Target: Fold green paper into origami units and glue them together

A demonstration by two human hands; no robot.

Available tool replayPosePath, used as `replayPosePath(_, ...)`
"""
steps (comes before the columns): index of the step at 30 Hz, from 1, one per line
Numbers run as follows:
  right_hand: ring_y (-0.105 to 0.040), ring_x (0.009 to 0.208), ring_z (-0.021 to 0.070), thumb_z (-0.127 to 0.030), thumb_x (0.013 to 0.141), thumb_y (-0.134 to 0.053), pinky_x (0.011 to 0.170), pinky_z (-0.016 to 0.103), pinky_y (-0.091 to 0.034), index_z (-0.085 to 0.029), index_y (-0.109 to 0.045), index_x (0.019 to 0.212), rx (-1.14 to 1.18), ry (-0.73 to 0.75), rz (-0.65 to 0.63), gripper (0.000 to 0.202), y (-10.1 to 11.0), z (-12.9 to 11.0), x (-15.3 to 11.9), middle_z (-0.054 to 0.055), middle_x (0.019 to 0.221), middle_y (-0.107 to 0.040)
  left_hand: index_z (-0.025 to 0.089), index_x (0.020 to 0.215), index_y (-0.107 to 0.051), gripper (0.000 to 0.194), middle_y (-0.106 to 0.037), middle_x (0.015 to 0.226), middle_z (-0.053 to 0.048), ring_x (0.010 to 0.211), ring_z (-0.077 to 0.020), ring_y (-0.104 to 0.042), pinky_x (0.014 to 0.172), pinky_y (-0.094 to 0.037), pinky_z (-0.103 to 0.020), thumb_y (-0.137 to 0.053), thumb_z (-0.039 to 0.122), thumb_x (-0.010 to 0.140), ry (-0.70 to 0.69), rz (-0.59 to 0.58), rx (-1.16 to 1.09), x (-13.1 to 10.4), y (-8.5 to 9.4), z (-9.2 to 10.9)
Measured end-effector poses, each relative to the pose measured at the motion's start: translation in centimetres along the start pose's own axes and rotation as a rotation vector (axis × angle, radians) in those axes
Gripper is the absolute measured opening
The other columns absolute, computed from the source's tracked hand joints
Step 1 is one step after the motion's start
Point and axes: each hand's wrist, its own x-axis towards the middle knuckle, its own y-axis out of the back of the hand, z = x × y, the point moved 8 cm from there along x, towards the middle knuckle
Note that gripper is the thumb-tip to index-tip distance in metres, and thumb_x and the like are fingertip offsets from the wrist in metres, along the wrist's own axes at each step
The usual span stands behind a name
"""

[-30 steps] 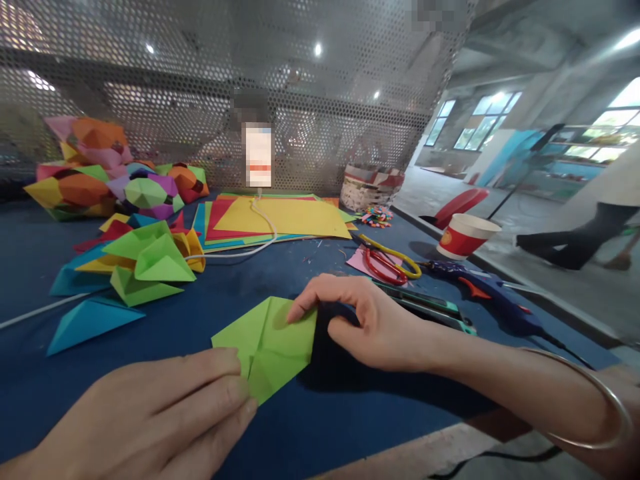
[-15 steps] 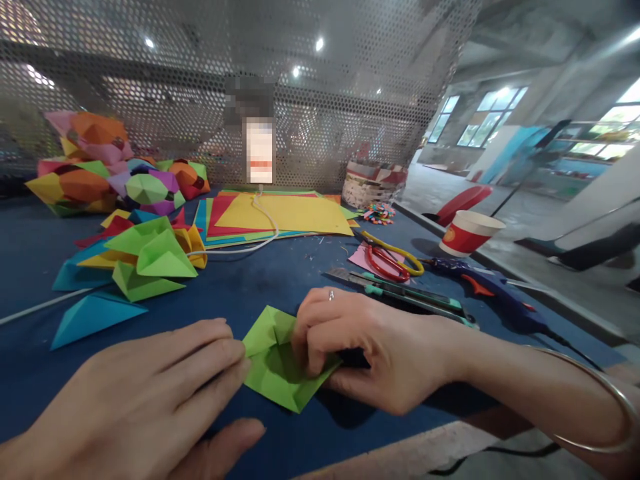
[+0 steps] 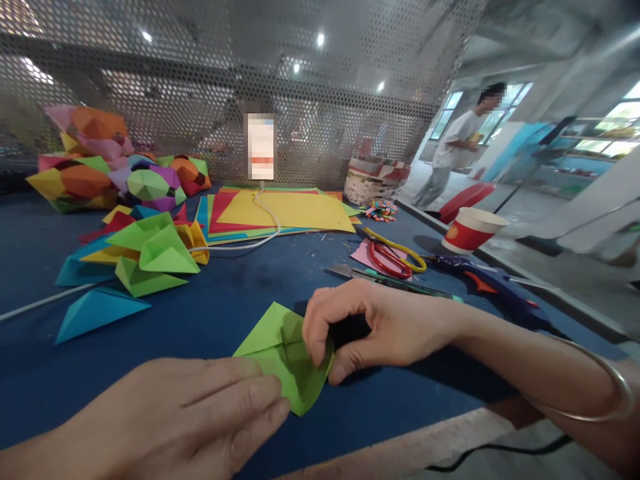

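Note:
A square of green folding paper (image 3: 270, 340) with creases and folded flaps lies in front of me, one corner pointing away. My left hand (image 3: 215, 400) rests across its lower-left edge, fingers stretched out and flat, holding it down. My right hand (image 3: 370, 327) pinches the right corner between thumb and fingers, and the paper bends up a little there. The fingertips of that hand hide part of the folds. Behind it lies a utility knife (image 3: 345, 270), partly covered by the hand.
Folded paper pieces (image 3: 160, 250) and finished paper balls (image 3: 80, 180) sit at left. Coloured sheets (image 3: 290, 208), with a white cable over them, lie ahead. Scissors (image 3: 395, 253), a glue gun (image 3: 490, 287) and a paper cup (image 3: 470, 230) stand right. A person (image 3: 450, 147) is beyond.
My left hand has slid right and nearer, onto the lower-left edge, its thumb now close to the fingers. My right thumb has come up to the paper's corner. A person has appeared at right.

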Motion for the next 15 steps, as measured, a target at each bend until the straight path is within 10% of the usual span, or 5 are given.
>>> replayPosePath(15,-0.061,0.082,0.0127,-0.038,0.096,-0.077,0.078,0.024,-0.048,-0.017,-0.069,0.083,-0.143,-0.078,0.285,0.025,-0.80,0.48,0.34,0.000,0.087,-0.066,0.022,0.117,-0.065,0.035,-0.076,0.093,0.002,0.083,-0.0165,-0.070,0.065,-0.052,-0.028,-0.032,0.016,0.108,-0.048,-0.054,0.021,0.09,-0.66,0.54)
